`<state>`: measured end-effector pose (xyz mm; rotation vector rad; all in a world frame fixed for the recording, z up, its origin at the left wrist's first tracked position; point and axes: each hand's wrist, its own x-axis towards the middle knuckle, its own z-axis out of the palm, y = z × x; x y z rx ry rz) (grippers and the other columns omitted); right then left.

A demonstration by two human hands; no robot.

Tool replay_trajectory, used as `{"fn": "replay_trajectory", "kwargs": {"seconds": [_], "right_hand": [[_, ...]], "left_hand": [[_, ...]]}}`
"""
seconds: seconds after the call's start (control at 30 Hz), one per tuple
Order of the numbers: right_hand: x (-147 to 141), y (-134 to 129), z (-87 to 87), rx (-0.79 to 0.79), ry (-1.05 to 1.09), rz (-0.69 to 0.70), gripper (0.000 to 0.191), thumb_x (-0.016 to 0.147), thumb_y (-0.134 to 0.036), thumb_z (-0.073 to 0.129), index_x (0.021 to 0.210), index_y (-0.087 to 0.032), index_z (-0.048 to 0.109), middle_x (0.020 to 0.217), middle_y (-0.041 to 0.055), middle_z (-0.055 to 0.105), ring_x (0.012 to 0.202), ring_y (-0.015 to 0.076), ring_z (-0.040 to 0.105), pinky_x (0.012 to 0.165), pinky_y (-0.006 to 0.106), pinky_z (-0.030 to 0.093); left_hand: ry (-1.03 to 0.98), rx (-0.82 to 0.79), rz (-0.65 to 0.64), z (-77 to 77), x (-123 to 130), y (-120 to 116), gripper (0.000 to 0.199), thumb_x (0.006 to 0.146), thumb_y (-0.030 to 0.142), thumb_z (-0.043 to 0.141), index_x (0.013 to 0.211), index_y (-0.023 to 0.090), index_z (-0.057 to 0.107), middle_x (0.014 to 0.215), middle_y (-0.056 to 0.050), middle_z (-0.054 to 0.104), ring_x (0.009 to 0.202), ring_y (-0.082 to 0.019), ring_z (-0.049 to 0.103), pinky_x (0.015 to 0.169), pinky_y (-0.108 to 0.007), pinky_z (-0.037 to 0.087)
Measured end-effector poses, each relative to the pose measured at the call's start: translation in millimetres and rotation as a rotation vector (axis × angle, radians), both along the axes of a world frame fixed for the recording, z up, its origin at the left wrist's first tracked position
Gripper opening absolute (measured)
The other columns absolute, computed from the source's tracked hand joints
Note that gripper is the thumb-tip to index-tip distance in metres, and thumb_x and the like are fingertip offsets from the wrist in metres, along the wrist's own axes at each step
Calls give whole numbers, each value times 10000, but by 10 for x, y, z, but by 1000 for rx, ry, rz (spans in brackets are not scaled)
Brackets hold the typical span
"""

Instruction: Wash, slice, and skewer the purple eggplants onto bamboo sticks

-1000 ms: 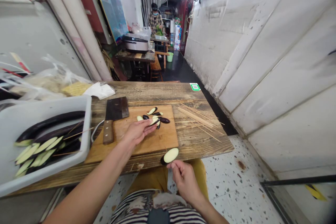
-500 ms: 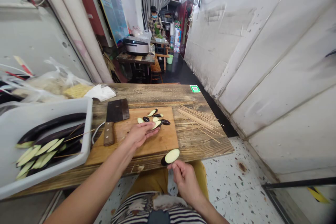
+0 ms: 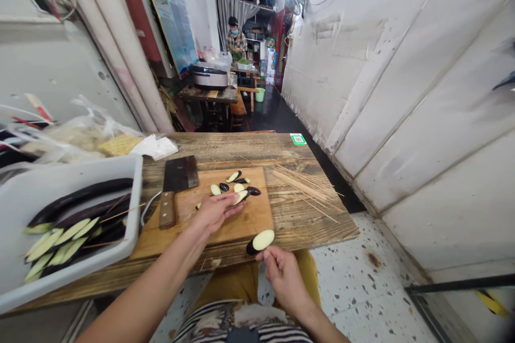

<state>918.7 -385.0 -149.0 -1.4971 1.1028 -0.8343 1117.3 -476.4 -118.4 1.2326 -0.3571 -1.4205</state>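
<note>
While my view looks down over the near edge of the wooden table [image 3: 225,142], I have the left hand [image 3: 215,213] reaching over the cutting board [image 3: 251,220], palm partly turned up, its fingers closed lightly on a pale-faced eggplant slice [image 3: 241,196]. My right hand [image 3: 284,273] is at the table's near edge, just off the board's near right corner, thumb and forefinger pinched at the lower end of a dark-skinned eggplant piece [image 3: 263,239] whose oval cut face tilts up toward me; I cannot tell whether a skewer runs through it. Beyond the left fingers, several small eggplant pieces [image 3: 234,176] lie scattered toward the board's far edge. The cleaver [image 3: 179,173] rests at the board's left side, blade over the far left corner, wooden handle pointing toward the near edge. To the right of the board I see a loose fan of thin wooden skewers [image 3: 308,186], and a green-edged code sticker [image 3: 298,139] marks the table's far right corner. At the left end sits a white bin [image 3: 138,193] with whole eggplants [image 3: 80,201] and cut slices [image 3: 50,245] inside. Behind it are clear plastic bags [image 3: 86,128] and a crumpled white tissue [image 3: 155,147]. Far back, a person [image 3: 236,43] in a checked shirt stands by another table.
</note>
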Motion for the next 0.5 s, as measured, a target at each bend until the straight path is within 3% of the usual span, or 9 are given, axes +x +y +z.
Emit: {"fn": "replay_trajectory", "kwargs": {"seconds": [0.23,0.4,0.5], "right_hand": [[72,-98,-31,-7,14,-20,357,901,-382,386,811,-130,622,506,-56,354,459,101,310,441,213,237],[191,-361,-129,-110,-9,-66,367,901,-406,363,788,-135,582,497,-60,359,452,104,331,453,216,267],[194,-434,-191,-132,-6,-81,362,905,-421,359,782,-148,562,492,-65,352,446,104,326,452,218,257]], "left_hand": [[-17,-12,-32,13,-69,37,77,691,-9,651,738,46,675,753,-104,713,660,-174,682,649,-255,580],[-55,23,-158,-141,-296,147,200,591,109,774,771,81,690,735,-78,711,624,-142,652,600,-230,540],[-97,-16,-225,-236,-308,185,309,659,276,743,918,118,688,873,-92,720,723,-167,662,660,-272,534]]}}
